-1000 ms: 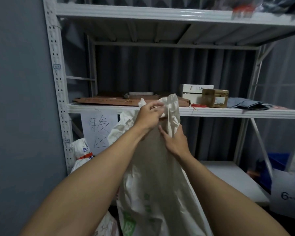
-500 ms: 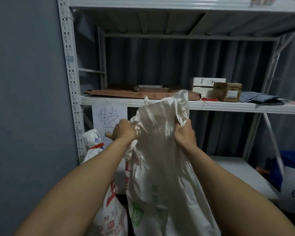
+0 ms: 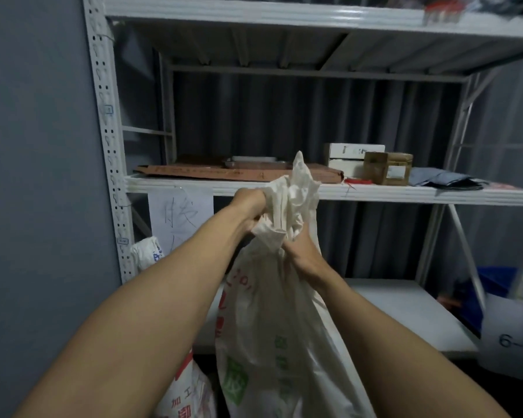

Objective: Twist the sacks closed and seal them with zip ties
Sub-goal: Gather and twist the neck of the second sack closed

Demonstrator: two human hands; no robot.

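Evidently set up for twisting, the left hand [image 3: 249, 206] grips the bunched mouth of the white sack [image 3: 272, 327] while the right hand [image 3: 301, 251] clamps the neck just below. The sack stands upright before the shelf [image 3: 405, 196].

A flattened cardboard sheet [image 3: 212, 173], a metal tray [image 3: 254, 160], a white box [image 3: 344, 155] and a brown carton [image 3: 387, 168] sit on a white steel shelf [image 3: 405, 194], above a handwritten paper sign [image 3: 180, 215].

We're in a storeroom: slotted metal shelving [image 3: 106, 116], cardboard box [image 3: 387, 168] on it, handwritten paper sign [image 3: 180, 215] hanging off it, sack [image 3: 147, 253] stowed underneath.
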